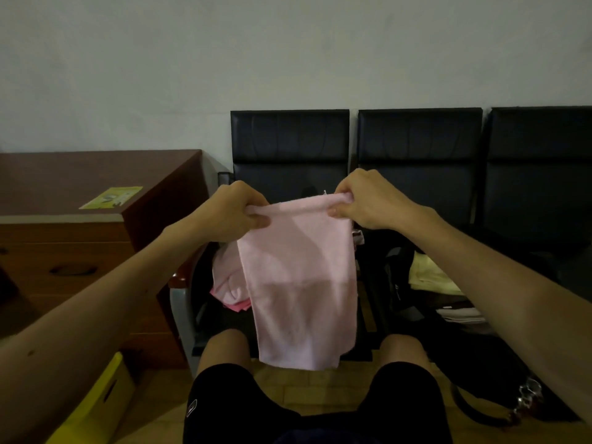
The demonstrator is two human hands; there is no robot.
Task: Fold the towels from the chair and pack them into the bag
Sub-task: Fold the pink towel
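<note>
Left hand [237,210] and right hand [368,201] each pinch a top corner of the pink towel [298,283], hanging at 9 o'clock from the bag [395,270], so pull it tight and match the corners neatly.

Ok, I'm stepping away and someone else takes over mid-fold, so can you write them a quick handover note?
Left-hand grip and right-hand grip each pinch a top corner of the pink towel, which hangs free in front of the chair.
A heap of pink towels lies on the chair seat behind it.
The black bag sits open to the right, with a cream towel and white folded cloth already inside.
Left to do: fold this towel, pack it, then work through the heap.
</note>
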